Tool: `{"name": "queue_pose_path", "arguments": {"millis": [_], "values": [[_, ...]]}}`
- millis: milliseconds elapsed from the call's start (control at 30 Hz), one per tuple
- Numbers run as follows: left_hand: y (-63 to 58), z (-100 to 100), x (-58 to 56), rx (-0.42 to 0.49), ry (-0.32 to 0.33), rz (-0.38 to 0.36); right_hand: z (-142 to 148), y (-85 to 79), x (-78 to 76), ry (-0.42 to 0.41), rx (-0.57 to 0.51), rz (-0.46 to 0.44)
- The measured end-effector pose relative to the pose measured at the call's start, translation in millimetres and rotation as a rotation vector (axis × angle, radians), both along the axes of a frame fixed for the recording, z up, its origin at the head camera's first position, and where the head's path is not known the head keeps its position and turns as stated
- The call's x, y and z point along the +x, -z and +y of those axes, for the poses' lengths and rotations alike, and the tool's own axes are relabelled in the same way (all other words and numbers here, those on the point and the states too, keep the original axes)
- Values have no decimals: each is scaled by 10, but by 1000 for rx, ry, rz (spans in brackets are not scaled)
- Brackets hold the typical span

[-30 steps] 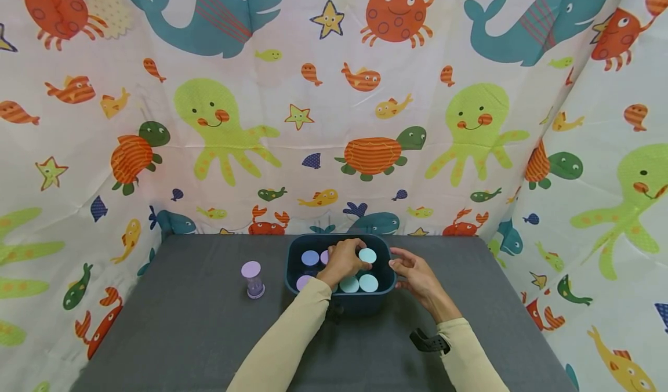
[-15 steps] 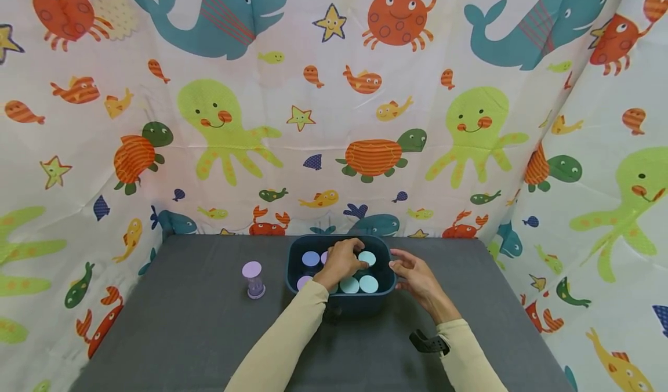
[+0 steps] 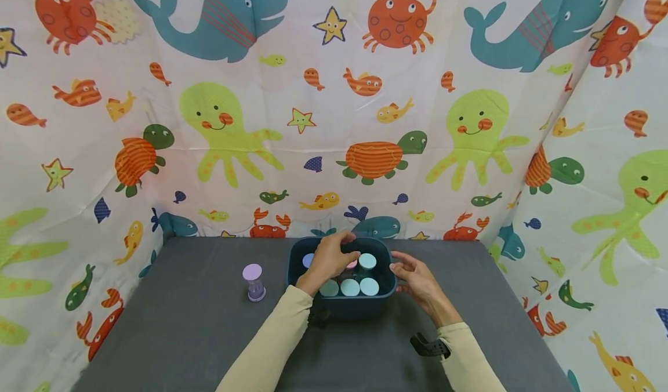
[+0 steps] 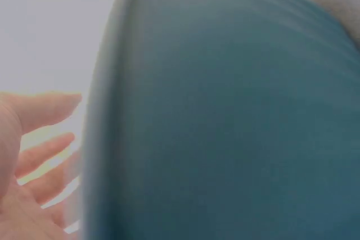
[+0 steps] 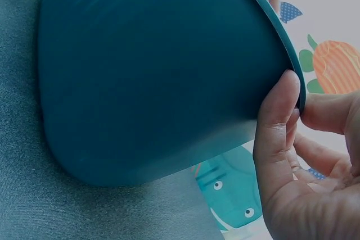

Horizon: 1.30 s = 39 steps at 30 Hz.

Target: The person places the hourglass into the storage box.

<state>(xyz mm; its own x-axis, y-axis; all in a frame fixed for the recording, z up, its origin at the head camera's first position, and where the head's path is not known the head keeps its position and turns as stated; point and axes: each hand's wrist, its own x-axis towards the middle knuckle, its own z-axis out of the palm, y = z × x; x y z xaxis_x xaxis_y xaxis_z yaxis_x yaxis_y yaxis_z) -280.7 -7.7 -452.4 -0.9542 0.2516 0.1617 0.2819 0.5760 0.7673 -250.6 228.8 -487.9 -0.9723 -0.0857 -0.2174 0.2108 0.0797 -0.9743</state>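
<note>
In the head view my left hand (image 3: 326, 263) is over the left half of a dark teal bin (image 3: 347, 308), fingers spread and loosely bent. The left wrist view shows the same hand (image 4: 42, 172) with fingers apart and nothing between them. Inside the bin are a pink round top (image 3: 352, 264), a blue round top (image 3: 308, 260) and several pale aqua ones, such as this aqua top (image 3: 367, 261). My right hand (image 3: 417, 276) pinches the bin's right rim between thumb (image 5: 281, 99) and fingers. The left hand covers part of the bin's inside.
A small upright cylinder (image 3: 253, 282) with lilac ends and a clear middle, like a sand timer, stands left of the bin on the grey tabletop (image 3: 198, 316). A cloth (image 3: 323, 108) printed with sea animals hangs behind the table and along its sides.
My left hand has moved left inside the bin, uncovering the pink top and hiding the lilac one at the left. My right hand stays on the rim.
</note>
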Motion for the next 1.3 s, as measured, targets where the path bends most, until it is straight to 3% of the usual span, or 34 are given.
{"name": "queue_pose_path", "arguments": {"millis": [267,600,867,1100,1300], "values": [[-160,-170,118,34,-9,81,8,14,-9,-1,16,3],[-176,-493,256,114,-71,240,2,27,-16,-2,19,6],[-163,-774,407,168,-160,345,5,19,0,-1,23,2],[-99,-1125,512,215,-268,419,10,6,-4,-5,15,1],[89,-1468,525,198,-371,402,-14,12,-1,-2,19,-7]]}}
